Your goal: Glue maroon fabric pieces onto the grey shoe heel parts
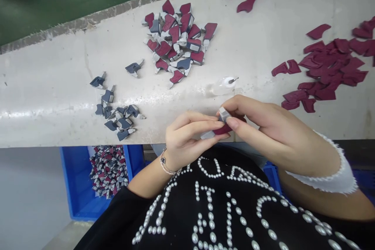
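Observation:
Both of my hands are pinched around one small plastic part, held just over the table's near edge. It shows light grey ends and a maroon face, partly covered by fingers. My left hand grips its left side between thumb and fingers. From the right, my right hand closes thumb and fingertips on the grey block end. Beyond the hands lies a small whitish, shiny thing with a thin dark tip. To the right is a pile of loose maroon pieces.
A heap of grey parts with maroon faces lies on the white table. Several dark blue-grey parts are at the left. Below the edge, a blue bin holds many mixed parts. More maroon pieces lie at the back.

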{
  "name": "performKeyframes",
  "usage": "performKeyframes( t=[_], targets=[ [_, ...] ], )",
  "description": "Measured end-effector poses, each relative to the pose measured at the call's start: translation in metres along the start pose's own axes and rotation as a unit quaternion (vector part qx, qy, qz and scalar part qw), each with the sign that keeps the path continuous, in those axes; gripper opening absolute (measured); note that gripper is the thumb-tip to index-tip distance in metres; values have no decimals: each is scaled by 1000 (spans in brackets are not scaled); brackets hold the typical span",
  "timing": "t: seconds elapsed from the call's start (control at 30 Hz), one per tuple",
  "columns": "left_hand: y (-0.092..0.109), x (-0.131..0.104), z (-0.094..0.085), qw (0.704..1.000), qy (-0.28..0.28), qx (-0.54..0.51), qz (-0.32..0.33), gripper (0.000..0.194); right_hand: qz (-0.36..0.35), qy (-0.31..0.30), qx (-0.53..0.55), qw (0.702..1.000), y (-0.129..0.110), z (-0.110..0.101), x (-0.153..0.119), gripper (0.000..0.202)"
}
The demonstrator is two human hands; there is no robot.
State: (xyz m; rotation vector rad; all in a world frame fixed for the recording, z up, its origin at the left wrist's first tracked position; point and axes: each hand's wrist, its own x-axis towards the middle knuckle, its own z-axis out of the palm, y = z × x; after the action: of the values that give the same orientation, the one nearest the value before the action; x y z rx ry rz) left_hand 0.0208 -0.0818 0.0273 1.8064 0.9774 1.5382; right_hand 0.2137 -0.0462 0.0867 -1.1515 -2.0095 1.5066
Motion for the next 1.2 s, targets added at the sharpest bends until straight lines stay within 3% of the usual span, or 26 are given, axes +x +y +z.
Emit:
performKeyframes(
  t=[0.33,0.4,0.5,0.57,0.77,1.2],
  targets=[
    [-2,-9,10,998,55,26,-15,31,-32,52,-48,997,2,8,4,27],
    [0,-11,7,997,33,26,-72,30,-48,55,-71,995,5,8,5,25],
    [6,-13,-1,978,-25,13,-206,29,-77,27,-95,992,10,6,4,23],
    [10,-12,-7,969,-50,19,-242,30,-82,-3,-97,992,11,4,2,25],
    [17,-4,-17,980,-84,48,-176,31,-74,-27,-115,990,10,-3,-4,23],
    [24,2,-17,980,-113,70,-147,28,-84,-30,-141,986,2,-3,-5,24]
  ],
)
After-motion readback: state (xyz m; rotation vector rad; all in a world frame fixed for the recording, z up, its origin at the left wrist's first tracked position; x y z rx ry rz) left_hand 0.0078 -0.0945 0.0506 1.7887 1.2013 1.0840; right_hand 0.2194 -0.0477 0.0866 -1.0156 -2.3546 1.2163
